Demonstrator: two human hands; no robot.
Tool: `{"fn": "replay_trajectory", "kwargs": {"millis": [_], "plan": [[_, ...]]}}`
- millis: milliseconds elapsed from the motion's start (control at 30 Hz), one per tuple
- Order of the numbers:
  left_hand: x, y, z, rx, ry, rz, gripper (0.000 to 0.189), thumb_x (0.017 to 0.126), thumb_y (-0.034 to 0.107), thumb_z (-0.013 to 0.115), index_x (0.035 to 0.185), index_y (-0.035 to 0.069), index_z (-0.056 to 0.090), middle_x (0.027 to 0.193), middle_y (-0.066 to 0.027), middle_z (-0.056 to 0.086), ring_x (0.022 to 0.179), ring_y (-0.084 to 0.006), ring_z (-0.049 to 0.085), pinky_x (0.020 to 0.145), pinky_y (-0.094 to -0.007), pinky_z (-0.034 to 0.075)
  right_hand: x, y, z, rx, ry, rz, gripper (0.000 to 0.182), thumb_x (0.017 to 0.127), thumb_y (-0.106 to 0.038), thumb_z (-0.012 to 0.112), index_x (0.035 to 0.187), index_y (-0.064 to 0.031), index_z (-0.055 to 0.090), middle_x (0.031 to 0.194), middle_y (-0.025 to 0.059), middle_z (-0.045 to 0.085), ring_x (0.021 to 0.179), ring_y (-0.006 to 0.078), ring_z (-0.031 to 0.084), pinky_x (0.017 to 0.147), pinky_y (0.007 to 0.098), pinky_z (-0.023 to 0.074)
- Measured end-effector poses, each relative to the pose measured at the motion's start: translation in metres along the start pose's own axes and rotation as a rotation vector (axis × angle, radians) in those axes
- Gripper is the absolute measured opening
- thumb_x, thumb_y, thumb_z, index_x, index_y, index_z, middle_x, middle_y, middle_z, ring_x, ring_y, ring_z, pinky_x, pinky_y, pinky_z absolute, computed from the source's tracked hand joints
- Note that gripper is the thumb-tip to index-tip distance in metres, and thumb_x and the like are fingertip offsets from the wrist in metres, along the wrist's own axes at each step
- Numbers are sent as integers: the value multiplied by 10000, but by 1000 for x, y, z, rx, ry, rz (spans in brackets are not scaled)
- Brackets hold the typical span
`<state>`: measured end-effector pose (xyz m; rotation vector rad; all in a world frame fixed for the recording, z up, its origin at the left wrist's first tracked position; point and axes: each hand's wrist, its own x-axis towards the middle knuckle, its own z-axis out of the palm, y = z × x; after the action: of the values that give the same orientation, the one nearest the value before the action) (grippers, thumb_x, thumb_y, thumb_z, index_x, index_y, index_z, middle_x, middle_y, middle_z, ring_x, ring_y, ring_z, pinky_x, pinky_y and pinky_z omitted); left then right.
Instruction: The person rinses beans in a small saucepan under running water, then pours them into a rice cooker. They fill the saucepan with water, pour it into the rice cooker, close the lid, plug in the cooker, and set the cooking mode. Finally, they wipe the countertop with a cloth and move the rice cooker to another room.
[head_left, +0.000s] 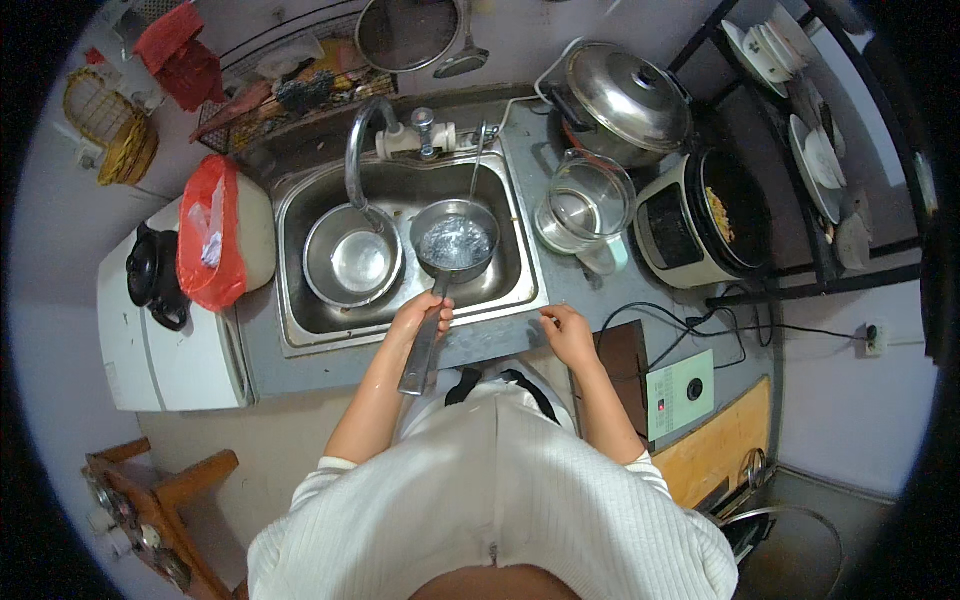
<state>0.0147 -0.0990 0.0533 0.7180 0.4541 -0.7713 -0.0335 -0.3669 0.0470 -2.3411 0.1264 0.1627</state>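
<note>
My left hand (421, 316) grips the dark handle of a small metal saucepan (454, 234) over the right part of the stainless steel sink (531, 289). A thin stream of water (475, 176) runs down into the pan from the tap fitting, and the water inside looks rippled. To its left a round metal basin (352, 259) rests in the sink beneath the curved faucet spout (354, 161). My right hand (566, 334) hovers at the counter's front edge, near the sink's right corner, fingers loosely curled and holding nothing visible.
Right of the sink stand a glass jug (585, 206), a lidded steel pot (626, 97) and an open rice cooker (671, 221) with food inside. An induction cooker (681, 394) and a loose black cable (667, 319) lie nearer. A red-bagged bin (214, 255) is left.
</note>
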Motion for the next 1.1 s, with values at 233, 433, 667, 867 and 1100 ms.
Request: {"fn": "replay_trajectory", "kwargs": {"millis": [233, 433, 667, 867, 1100], "plan": [[4, -10, -3, 4, 26, 19, 124, 832, 164, 459, 876, 49, 441, 752, -25, 484, 577, -84, 459, 473, -194, 401, 12, -5, 20, -10, -127, -171, 185, 788, -129, 570, 928, -22, 629, 838, 136, 613, 690, 245, 585, 638, 319, 461], [1, -13, 14, 63, 101, 12, 138, 818, 193, 459, 827, 60, 493, 647, -19, 515, 513, -98, 474, 462, -215, 388, 30, -33, 53, 453, -398, 74, 286, 867, -281, 496, 926, -36, 630, 763, 59, 614, 646, 136, 566, 576, 263, 441], [6, -26, 46, 132, 238, 128, 106, 826, 141, 438, 874, 59, 484, 657, -38, 516, 499, -112, 479, 452, -226, 413, 55, -73, 70, 1164, -734, 762, 422, 848, -483, 472, 607, -137, 479, 526, -15, 477, 472, 103, 472, 483, 251, 404], [18, -38, 42, 242, 196, 200, 164, 861, 164, 388, 935, 44, 471, 686, -62, 539, 524, -132, 520, 458, -251, 453, 62, -87, 65, 1059, -630, 813, 361, 817, -379, 567, 626, -77, 515, 446, 40, 463, 274, 143, 369, 245, 289, 267], [50, -57, 4, 850, 200, 548, 222, 876, 195, 364, 945, 16, 475, 745, -93, 571, 544, -154, 541, 447, -268, 425, 72, -71, 76, 821, -568, 633, 303, 826, -311, 558, 766, -14, 567, 580, 70, 540, 373, 156, 463, 310, 280, 356]]}}
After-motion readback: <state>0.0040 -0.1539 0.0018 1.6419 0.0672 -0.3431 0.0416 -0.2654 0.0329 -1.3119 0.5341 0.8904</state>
